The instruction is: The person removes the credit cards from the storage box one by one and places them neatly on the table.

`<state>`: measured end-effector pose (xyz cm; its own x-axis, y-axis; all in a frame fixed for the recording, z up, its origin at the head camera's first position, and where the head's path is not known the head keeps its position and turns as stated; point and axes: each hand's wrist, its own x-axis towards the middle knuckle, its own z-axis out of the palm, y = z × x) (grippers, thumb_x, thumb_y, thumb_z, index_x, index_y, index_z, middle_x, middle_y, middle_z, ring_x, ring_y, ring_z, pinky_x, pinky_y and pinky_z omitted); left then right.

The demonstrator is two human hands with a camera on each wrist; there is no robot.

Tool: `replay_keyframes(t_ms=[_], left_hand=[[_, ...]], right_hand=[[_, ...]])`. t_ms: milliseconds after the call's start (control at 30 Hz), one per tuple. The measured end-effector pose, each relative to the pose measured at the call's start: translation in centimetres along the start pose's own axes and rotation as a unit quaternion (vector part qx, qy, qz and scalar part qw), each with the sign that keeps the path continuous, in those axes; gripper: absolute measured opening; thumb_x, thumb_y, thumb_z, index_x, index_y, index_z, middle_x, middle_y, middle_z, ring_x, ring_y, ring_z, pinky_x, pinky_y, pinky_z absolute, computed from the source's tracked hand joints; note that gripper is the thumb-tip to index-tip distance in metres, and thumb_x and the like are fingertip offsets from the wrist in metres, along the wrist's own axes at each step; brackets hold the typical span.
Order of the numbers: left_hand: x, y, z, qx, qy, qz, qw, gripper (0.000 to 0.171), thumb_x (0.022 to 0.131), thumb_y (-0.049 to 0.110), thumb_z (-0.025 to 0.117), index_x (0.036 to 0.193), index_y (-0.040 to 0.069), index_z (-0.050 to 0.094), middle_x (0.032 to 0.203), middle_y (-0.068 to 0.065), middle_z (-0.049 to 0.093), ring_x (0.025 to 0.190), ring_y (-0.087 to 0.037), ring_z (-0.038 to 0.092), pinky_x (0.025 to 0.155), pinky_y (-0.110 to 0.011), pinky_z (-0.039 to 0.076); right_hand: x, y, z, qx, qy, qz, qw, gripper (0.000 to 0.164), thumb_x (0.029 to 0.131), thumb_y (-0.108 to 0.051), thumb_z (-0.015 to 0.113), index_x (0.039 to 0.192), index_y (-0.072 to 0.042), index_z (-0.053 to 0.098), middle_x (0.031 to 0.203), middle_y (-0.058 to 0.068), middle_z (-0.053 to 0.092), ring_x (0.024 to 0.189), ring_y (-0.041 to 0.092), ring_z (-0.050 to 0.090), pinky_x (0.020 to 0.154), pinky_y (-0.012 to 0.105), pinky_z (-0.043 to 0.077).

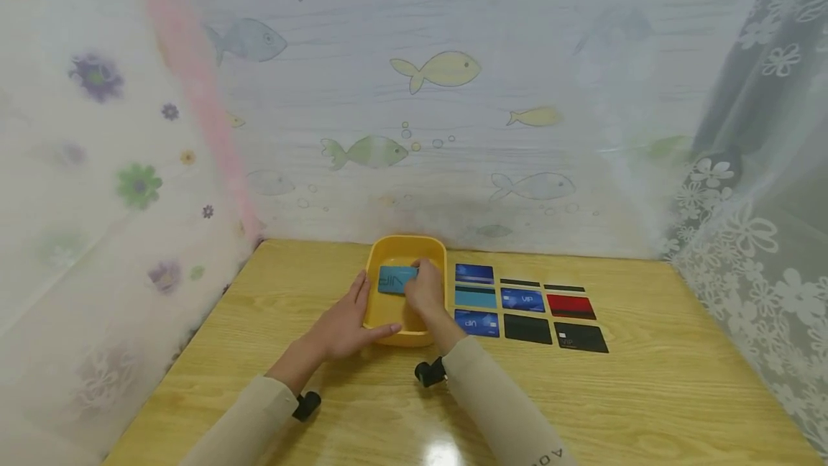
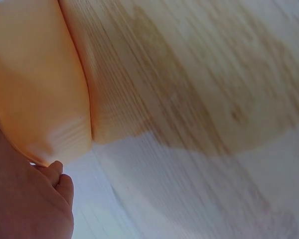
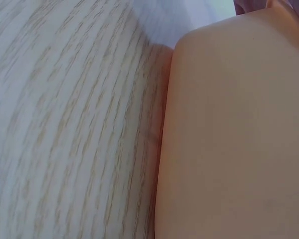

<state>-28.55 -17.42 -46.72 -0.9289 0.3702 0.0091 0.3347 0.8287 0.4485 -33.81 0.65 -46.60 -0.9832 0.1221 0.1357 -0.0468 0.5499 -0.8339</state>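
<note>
A yellow plastic container (image 1: 406,339) with rounded corners stands on the wooden table. My right hand (image 1: 425,290) reaches into it and pinches a light-blue VIP card (image 1: 391,280) by its right end; the fingertips are partly hidden. At the container's near left corner, my left hand (image 1: 346,322) holds it, fingers along the left side and thumb across the front rim. The left wrist view has curled fingers (image 2: 60,180) against the container's lower edge. In the right wrist view the container's outer wall (image 3: 234,134) fills the right side.
Right of the container, cards lie in rows: blue VIP cards (image 1: 476,323), a red card (image 1: 572,306), a black card (image 1: 527,329) and several others. The table (image 1: 653,387) meets a fish-print curtain (image 1: 446,185) behind. Black wrist cameras (image 1: 430,373) hang below the sleeves.
</note>
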Motion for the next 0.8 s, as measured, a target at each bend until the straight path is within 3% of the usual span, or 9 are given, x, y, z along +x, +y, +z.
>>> replay_keyframes(t_ms=[300, 800], left_hand=[[-0.4, -0.32, 0.22, 0.004, 0.0, -0.005, 1.0, 0.116, 0.091, 0.073, 0.058, 0.163, 0.0, 0.004, 0.172, -0.016, -0.001, 0.152, -0.039, 0.027, 0.118, -0.053, 0.034], [0.41, -0.17, 0.13, 0.015, -0.003, 0.007, 0.9999, 0.118, 0.09, 0.078, 0.053, 0.163, 0.0, 0.004, 0.172, -0.016, -0.002, 0.15, -0.041, 0.03, 0.116, -0.054, 0.036]], right_hand=[[-0.03, 0.17, 0.46, 0.006, 0.003, -0.003, 1.0, 0.039, 0.092, 0.009, 0.057, 0.13, 0.003, 0.063, 0.128, 0.018, 0.064, 0.116, 0.033, 0.061, 0.102, 0.047, 0.051], [0.47, -0.1, -0.15, 0.027, 0.012, -0.019, 0.999, 0.034, 0.099, 0.003, 0.057, 0.131, -0.004, 0.062, 0.113, 0.016, 0.068, 0.1, 0.028, 0.063, 0.09, 0.044, 0.055]])
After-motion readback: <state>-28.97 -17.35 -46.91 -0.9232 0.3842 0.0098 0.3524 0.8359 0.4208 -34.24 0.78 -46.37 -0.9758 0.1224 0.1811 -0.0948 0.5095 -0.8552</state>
